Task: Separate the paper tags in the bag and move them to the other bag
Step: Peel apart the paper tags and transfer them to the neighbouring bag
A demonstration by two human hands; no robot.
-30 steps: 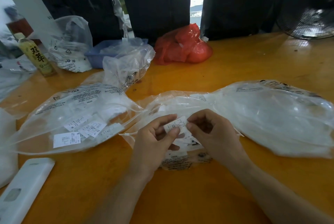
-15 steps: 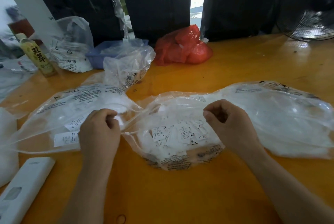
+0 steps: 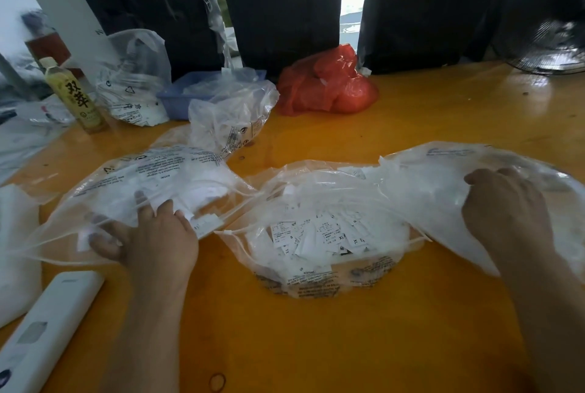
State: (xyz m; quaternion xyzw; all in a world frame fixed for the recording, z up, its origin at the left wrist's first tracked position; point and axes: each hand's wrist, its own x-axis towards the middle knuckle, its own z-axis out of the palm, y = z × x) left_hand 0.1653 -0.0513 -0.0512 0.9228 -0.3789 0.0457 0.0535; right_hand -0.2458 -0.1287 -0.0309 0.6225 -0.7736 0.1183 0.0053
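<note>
A clear bag lies open in the middle of the orange table, with several white paper tags heaped inside. To its left lies a second clear bag holding a few tags. My left hand is inside its mouth, fingers spread flat under the plastic, and a loose tag lies by the knuckles. A third clear bag full of white contents lies to the right. My right hand rests on it with curled fingers; the fingertips are hidden.
At the back stand a red plastic bag, a blue tray, a small crumpled clear bag, another printed bag and a drink bottle. A white flat device lies front left. A fan stands back right.
Both hands held one tag over the middle bag, then drew apart. My left hand went into the left bag and spread its fingers; my right hand moved far right onto the right bag.
</note>
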